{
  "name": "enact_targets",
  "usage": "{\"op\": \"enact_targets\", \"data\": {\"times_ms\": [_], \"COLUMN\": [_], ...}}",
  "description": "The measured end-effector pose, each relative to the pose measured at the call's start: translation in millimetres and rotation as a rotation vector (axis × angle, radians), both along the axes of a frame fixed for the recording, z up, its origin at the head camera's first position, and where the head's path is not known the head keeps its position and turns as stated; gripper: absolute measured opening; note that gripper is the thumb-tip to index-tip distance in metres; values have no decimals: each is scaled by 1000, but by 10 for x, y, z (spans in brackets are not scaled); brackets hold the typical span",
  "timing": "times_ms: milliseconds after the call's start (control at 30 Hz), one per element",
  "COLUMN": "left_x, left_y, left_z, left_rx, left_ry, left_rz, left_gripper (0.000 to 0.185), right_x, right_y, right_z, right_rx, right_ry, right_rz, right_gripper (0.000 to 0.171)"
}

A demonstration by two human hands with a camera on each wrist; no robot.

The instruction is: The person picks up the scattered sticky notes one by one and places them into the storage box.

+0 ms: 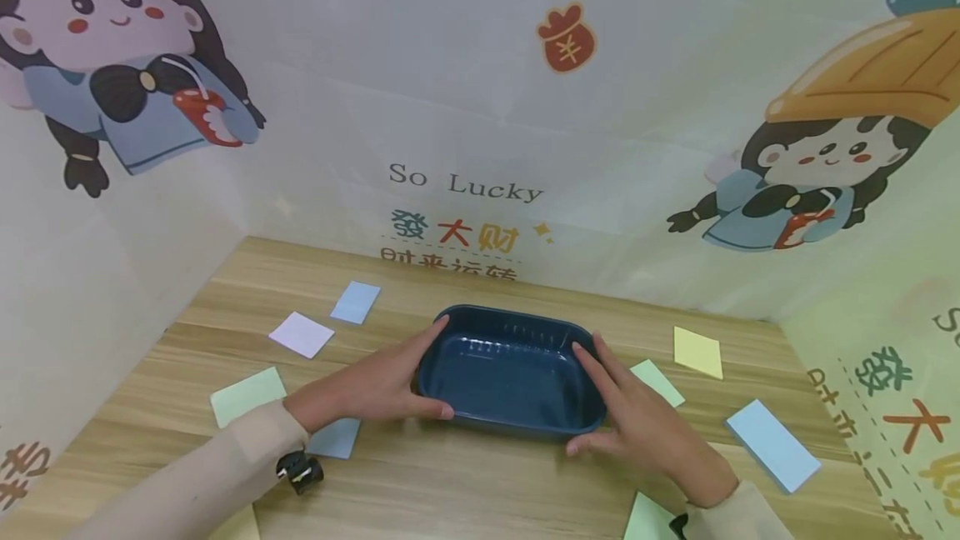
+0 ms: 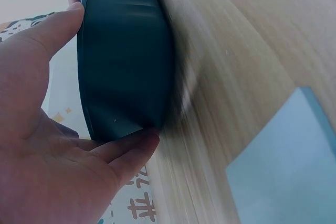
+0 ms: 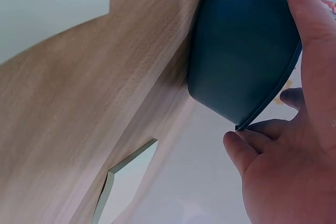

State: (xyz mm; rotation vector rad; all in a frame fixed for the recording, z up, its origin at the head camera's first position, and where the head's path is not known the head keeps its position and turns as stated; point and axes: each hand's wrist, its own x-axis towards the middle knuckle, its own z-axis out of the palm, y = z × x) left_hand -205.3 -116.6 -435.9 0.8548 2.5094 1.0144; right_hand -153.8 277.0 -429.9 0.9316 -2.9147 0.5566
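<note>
A dark blue rectangular dish [image 1: 510,382] with rounded corners and a raised rim sits on the wooden table, its inside bare. My left hand [image 1: 382,382] grips its left end, thumb at the near edge and a finger over the far rim. At the opposite end, my right hand [image 1: 637,415] holds the dish the same way. In the left wrist view, the dish's outer wall [image 2: 126,51] stands between the thumb and fingers of that hand. The right wrist view has the other end wall [image 3: 241,40] close against the right fingers.
Sticky note pads lie around the dish: lilac [image 1: 302,334], blue [image 1: 356,302] and green [image 1: 247,395] on the left; yellow [image 1: 697,352], green [image 1: 658,382] and blue [image 1: 773,445] on the right. More lie near the forearms. A printed cloth [image 1: 480,107] encloses the table's back and sides.
</note>
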Motion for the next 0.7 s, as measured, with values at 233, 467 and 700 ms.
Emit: {"op": "enact_targets", "data": {"times_ms": [233, 467, 700], "left_x": [30, 87, 141], "left_y": [19, 30, 13], "left_z": [-2, -2, 17], "left_rx": [-3, 3, 14], "left_ry": [7, -3, 10], "left_rz": [6, -2, -12], "left_gripper": [127, 128, 129], "right_x": [13, 64, 151], "right_y": [15, 24, 8], "right_z": [-9, -26, -24], "right_rx": [-7, -4, 1], "right_ry": [-3, -5, -22], "right_rz": [4, -4, -30], "right_gripper": [120, 121, 121]}}
